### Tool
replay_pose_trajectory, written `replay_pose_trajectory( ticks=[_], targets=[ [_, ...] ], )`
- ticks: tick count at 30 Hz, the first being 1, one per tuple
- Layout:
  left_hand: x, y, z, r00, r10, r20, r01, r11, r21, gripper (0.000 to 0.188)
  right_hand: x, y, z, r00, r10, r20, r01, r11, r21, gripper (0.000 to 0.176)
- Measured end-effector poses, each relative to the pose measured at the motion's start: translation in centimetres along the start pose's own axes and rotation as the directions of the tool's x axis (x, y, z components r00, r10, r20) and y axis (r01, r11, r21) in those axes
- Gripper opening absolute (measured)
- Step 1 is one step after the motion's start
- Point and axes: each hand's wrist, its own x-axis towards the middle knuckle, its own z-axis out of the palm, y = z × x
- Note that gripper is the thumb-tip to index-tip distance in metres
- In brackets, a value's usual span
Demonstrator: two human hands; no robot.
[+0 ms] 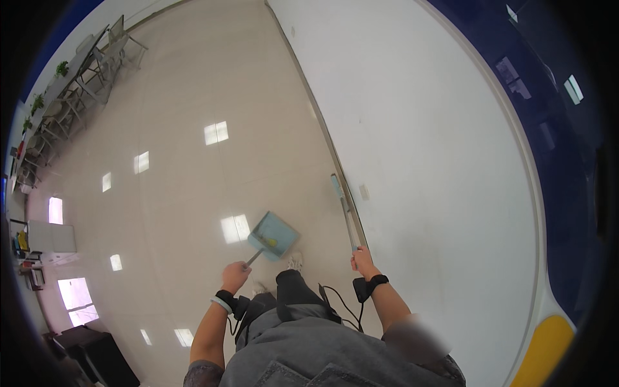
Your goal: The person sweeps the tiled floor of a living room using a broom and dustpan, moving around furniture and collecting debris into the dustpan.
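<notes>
My left hand (236, 276) is closed on the grey handle of a light blue dustpan (282, 229), low over or on the tiled floor ahead of my shoes; which of the two I cannot tell. Something small and yellow-green lies in the pan with some debris. On the other side, my right hand (362, 261) grips the handle of a broom (347, 213). The broom's blue head points away from me, along the foot of the white wall. Black devices with cables are strapped to both wrists.
The white wall (425, 145) rises close on my right, with a dark baseboard. A long table with chairs (63, 109) and potted plants stands far left. Nearer left are a white cabinet (53, 239) and black boxlike furniture (104, 358). Cables hang near my legs. The glossy floor reflects lights.
</notes>
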Motion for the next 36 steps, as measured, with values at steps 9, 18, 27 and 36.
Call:
replay_pose_trajectory(
  ticks=[9,18,27,36],
  targets=[
    [4.0,4.8,-1.4,0.993,0.114,0.025,-0.112,0.992,-0.059,0.022,7.6,0.8,5.3,0.989,-0.138,0.059,0.149,0.872,-0.466,0.023],
    [12.9,5.4,-2.2,0.977,0.189,0.098,-0.191,0.981,0.012,0.020,0.9,-4.3,1.3,0.981,0.185,0.053,-0.181,0.980,-0.082,0.040],
    [18.9,5.0,-4.2,0.968,0.201,0.151,-0.197,0.980,-0.042,0.018,5.8,-6.7,9.6,0.994,0.112,0.012,-0.109,0.986,-0.122,0.044],
    [22.3,5.5,-4.9,0.967,0.188,0.173,-0.179,0.982,-0.064,0.014,-4.1,-7.9,12.1,0.935,0.327,0.138,-0.307,0.940,-0.147,0.046]
  ],
)
